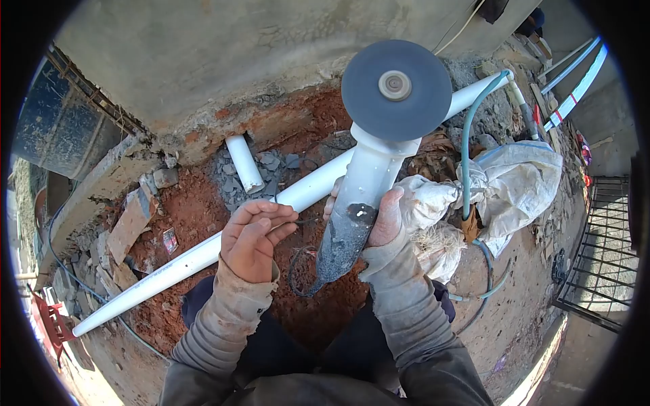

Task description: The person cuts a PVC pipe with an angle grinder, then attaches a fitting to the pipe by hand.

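Observation:
My right hand (387, 227) is wrapped around the body of an angle grinder (369, 177), white at the head and dark and worn towards the tail. Its round grey disc (365, 101) faces me, up and away from my body. To the left, my left hand (257, 238) has its fingers pinched together on a thin dark cord (308, 221), a short piece of which pokes out past the fingertips. From the grinder's tail a dark cable (292, 271) loops to the left. Behind both hands a long white pipe (315, 184) slants across the dug soil.
A short white pipe stub (245, 166) comes out of the ground by the wall (223, 61). White sacks (518, 179) and a green hose (466, 142) lie to the right, near a metal grate (599, 243). Broken bricks (133, 223) and a blue drum (64, 125) are on the left.

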Available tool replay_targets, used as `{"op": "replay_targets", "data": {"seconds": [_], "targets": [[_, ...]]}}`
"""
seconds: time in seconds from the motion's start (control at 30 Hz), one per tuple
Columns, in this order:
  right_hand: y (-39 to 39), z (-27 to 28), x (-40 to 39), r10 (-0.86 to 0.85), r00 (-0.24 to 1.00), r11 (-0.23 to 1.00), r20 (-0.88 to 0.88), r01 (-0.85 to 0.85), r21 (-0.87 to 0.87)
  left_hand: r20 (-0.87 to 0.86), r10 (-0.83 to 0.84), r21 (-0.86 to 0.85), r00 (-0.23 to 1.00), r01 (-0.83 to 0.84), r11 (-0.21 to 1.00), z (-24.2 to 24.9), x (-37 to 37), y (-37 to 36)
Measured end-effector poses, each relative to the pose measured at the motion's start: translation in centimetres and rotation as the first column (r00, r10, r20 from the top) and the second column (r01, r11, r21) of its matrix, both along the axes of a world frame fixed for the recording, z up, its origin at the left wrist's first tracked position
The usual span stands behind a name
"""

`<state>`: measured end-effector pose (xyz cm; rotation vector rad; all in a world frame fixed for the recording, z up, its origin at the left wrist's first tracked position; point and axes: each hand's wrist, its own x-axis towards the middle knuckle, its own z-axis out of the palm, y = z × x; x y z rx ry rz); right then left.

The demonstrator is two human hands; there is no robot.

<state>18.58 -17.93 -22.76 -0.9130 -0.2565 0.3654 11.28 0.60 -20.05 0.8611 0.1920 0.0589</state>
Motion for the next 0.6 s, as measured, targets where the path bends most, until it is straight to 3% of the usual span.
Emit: {"op": "replay_targets", "data": {"seconds": [0.1, 0.2, 0.23, 0.27, 0.3, 0.37, 0.43, 0.53, 0.6], "targets": [[0.7, -1.1, 0.0, 0.089, 0.996, 0.996, -0.017, -0.089, -0.011, -0.106, -0.152, 0.105, 0.983, 0.164, 0.981, -1.3, 0.1, -1.0], [1.5, -1.7, 0.0, 0.091, 0.993, 0.996, -0.075, -0.091, 0.006, -0.144, -0.367, 0.057, 0.919, 0.378, 0.924, -3.2, -0.2, -2.5], [1.7, -1.9, 0.2, 0.101, 0.992, 0.995, -0.079, -0.101, 0.011, -0.150, -0.357, 0.059, 0.922, 0.369, 0.927, -3.3, -0.2, -3.0], [1.7, -2.4, 0.5, 0.108, 0.992, 0.994, -0.063, -0.108, -0.002, -0.052, -0.383, 0.369, 0.922, 0.374, 0.851, -3.3, -0.2, -3.5], [1.6, -3.0, 0.7, 0.111, 0.993, 0.994, -0.050, -0.112, -0.013, 0.029, -0.436, 0.643, 0.899, 0.317, 0.697, -3.5, -0.3, -3.9], [1.6, -3.6, 1.3, 0.149, 0.988, 0.989, -0.051, -0.148, 0.021, -0.072, -0.401, 0.633, 0.913, 0.352, 0.690, -4.4, 0.0, -4.2], [1.6, -3.4, 1.6, 0.129, 0.992, 0.984, 0.012, -0.126, -0.125, -0.237, -0.416, 0.554, 0.878, 0.473, 0.685, -4.9, 0.5, -4.2], [1.5, -3.5, 2.3, 0.181, 0.981, 0.959, 0.067, -0.162, -0.232, -0.131, -0.359, 0.572, 0.924, 0.366, 0.734, -6.2, 1.4, -4.7], [1.3, -3.6, 2.9, 0.162, 0.987, 0.943, 0.010, -0.152, -0.298, -0.093, -0.343, 0.570, 0.935, 0.332, 0.751, -7.8, 1.9, -5.0]]}}
